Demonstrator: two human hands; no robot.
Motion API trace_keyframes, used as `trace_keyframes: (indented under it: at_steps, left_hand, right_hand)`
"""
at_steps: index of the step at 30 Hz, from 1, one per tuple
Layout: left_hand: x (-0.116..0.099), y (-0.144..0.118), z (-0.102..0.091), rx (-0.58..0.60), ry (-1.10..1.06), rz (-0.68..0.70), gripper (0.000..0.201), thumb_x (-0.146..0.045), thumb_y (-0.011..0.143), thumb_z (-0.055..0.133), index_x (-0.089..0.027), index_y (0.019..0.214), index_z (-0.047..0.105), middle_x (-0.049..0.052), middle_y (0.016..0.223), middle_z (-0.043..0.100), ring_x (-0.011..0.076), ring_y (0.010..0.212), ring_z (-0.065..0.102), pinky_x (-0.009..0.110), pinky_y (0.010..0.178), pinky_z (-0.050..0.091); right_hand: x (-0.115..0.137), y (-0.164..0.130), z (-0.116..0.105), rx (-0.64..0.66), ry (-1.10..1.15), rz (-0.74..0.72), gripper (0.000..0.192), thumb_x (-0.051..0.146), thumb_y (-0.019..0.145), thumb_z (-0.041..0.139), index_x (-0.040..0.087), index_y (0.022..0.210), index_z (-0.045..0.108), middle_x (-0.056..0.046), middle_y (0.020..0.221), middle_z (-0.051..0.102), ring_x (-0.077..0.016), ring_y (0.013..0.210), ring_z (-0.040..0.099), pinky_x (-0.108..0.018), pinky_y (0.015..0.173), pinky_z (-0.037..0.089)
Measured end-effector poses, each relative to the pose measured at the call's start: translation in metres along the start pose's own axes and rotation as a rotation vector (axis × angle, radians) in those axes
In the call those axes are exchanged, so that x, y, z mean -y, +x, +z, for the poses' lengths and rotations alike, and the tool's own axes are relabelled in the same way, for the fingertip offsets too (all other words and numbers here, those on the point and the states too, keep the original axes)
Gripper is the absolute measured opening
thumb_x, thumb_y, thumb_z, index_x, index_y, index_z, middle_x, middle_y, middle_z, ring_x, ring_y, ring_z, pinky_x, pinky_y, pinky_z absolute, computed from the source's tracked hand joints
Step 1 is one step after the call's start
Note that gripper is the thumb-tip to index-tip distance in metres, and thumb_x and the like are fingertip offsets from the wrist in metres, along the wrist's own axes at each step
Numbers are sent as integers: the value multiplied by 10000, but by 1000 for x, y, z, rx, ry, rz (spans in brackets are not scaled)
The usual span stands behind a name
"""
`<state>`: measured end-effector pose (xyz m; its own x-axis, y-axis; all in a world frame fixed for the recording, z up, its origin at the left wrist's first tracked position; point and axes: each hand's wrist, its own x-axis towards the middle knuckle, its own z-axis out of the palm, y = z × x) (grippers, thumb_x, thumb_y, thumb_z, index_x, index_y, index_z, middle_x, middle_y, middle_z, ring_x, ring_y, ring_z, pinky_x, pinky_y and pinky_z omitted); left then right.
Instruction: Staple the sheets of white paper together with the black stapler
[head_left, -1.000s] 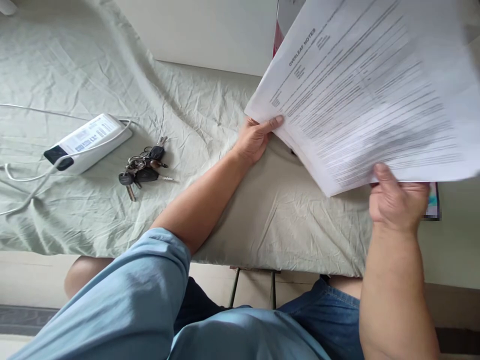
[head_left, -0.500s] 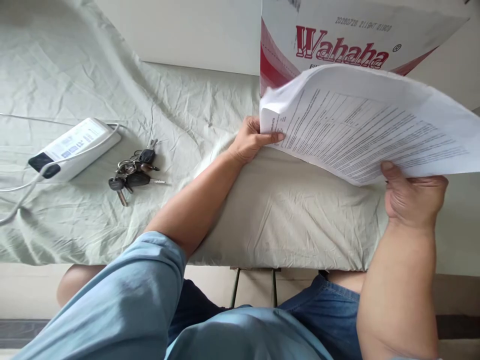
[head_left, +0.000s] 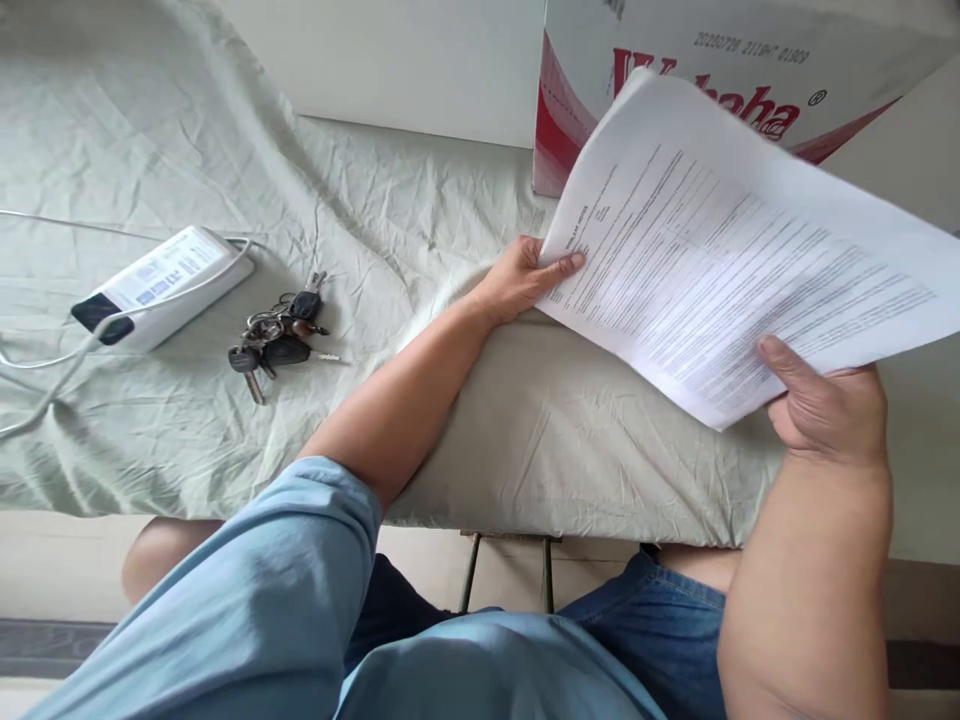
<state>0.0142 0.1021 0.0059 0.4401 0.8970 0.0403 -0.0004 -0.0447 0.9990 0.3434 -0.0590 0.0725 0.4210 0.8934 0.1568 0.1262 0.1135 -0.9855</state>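
A stack of printed paper sheets (head_left: 720,250), white with dense small text, is held tilted above the cloth-covered table. My left hand (head_left: 525,277) is closed on its left edge, thumb over the top face. On the near right edge my right hand (head_left: 825,405) grips the same sheets, its thumb pressed on the print and its other fingers hidden beneath. The top sheet lies fairly flat, with its near corner pointing down toward me.
Behind the sheets stands a white and red Wahaha carton (head_left: 566,120), partly covered by them. To the left lie a bunch of keys (head_left: 281,335) and a white power bank (head_left: 169,285) with a pale cable (head_left: 52,385). A wrinkled light green cloth (head_left: 420,200) covers the table.
The sheets have flattened out from a curled bend, and their near corner has come lower. Both hands keep their hold. The whole view has shifted slightly.
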Motion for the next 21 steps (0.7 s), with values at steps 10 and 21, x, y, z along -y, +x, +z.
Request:
trace_keyframes:
  at_steps: [10,21]
  left_hand:
    - [-15,-3,-14,253,69,-52,704,-887,854,931,-203,846,762,76,753,723,237,742,742,407,693,699]
    - [-33,4,-8,567,341,-124,387,-558,839,987,-200,807,843,75,766,786,251,720,739,385,666,572]
  right_hand:
    - [-8,12,-43,-202,-161,223,629,526,517,1164,287,1037,902,-66,988,850,-361,1102,826,-693,1245,589]
    - [-2,-13,18,296,-162,234,515,751,823,1027,324,1091,920,2,1001,900,-258,1024,861,-449,1078,698]
